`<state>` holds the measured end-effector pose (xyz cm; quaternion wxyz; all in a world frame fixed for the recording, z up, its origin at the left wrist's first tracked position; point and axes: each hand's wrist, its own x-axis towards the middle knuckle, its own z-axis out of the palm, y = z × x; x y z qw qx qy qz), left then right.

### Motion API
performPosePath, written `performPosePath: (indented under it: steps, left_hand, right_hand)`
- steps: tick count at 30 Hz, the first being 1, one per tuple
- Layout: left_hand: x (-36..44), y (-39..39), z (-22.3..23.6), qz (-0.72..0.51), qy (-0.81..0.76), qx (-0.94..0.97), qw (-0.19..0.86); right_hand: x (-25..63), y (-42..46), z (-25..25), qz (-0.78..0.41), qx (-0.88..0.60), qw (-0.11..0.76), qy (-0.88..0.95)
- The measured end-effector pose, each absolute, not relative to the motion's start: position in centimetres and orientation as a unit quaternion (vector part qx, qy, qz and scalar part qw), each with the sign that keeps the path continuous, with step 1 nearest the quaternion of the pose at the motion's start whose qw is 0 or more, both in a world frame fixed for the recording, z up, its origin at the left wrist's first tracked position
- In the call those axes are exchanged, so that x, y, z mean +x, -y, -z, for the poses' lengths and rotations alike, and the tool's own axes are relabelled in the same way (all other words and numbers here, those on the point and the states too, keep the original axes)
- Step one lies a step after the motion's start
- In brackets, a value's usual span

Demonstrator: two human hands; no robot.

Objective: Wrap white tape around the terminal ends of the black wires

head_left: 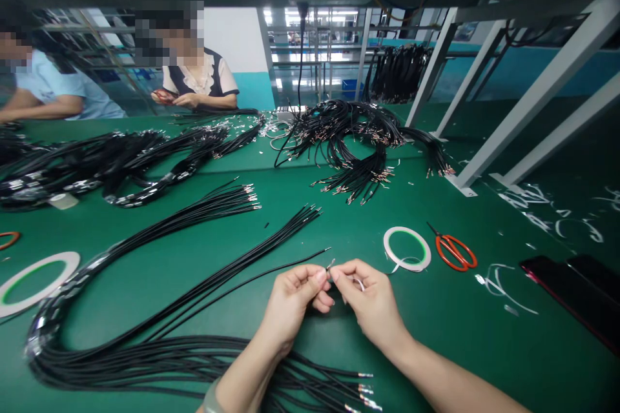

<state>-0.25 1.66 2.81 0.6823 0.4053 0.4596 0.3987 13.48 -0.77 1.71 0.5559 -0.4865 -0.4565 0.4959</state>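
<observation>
My left hand (290, 306) and my right hand (371, 300) meet at the fingertips above the green work mat (329, 352). Between them they pinch a small metal-tipped wire end (330, 265). A thin strip of white tape (358, 282) curls beside my right fingers. A single black wire (252, 285) lies just left of the hands, its bare tip pointing toward them. A long bundle of black wires (145, 361) with metal ends passes under my left wrist. A roll of white tape (407, 249) sits just beyond my right hand.
Orange-handled scissors (455, 251) and white tape scraps (504, 287) lie to the right, with dark phones (576, 290) at the right edge. Heaped black wire bundles (358, 148) cover the far mat. Co-workers (194, 74) (48, 84) sit across it, beyond a metal frame (533, 90).
</observation>
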Motion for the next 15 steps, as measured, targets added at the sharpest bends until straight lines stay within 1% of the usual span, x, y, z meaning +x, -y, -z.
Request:
performPosePath:
  steps: [9,11,15]
  left_hand:
    - [-0.47,-1.59,-3.16,-0.374,-0.448,0.396,0.709]
    - [-0.44,-1.61,-3.12,-0.378,-0.452,0.403,0.700]
    - [-0.10,-1.68,-2.84,-0.406,-0.473,0.431,0.652]
  right_hand:
    - [13.35,0.60,-1.89,-0.506,-0.492,0.551,0.445]
    - [13.32,0.54,-1.84,-0.503,-0.499,0.547,0.445]
    - [13.16,0.68,-1.77,-0.496,-0.510,0.547,0.441]
